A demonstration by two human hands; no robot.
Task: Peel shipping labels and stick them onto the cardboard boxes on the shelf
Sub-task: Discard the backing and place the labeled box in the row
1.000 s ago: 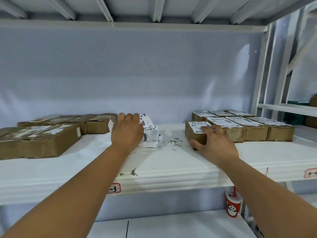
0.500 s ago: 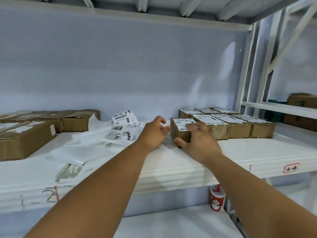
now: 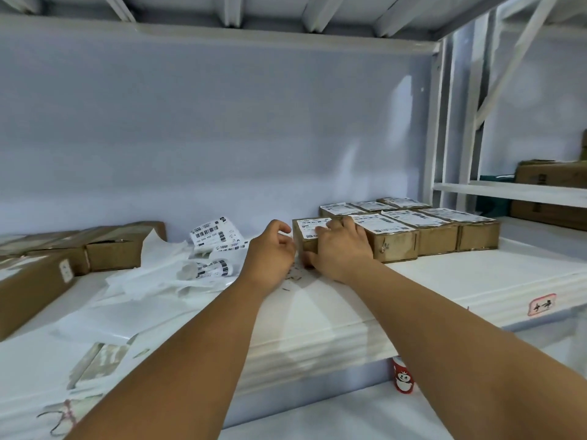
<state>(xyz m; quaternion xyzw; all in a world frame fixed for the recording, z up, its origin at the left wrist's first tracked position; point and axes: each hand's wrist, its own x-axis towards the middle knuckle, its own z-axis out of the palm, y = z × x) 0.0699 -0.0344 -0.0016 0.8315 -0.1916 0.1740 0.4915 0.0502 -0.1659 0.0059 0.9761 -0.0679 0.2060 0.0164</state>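
A small cardboard box (image 3: 303,241) with a shipping label (image 3: 309,224) on top stands at the left end of a group of labelled boxes (image 3: 440,235). My right hand (image 3: 341,250) holds it, fingers over the label and thumb against its front face. My left hand (image 3: 270,250) is just left of this box, fingers loosely curled and holding nothing; whether it touches the box I cannot tell. A curled strip of barcode labels (image 3: 216,234) lies further left on white backing paper (image 3: 152,277).
Plain unlabelled boxes (image 3: 112,252) sit at the left end of the white shelf (image 3: 460,281), with a larger one (image 3: 28,289) in front. A red cup (image 3: 402,379) stands below the shelf edge. More cartons (image 3: 554,176) fill the neighbouring rack.
My left hand left the label strip and moved right to the box. My right hand stayed on the box. The view swung to the left.
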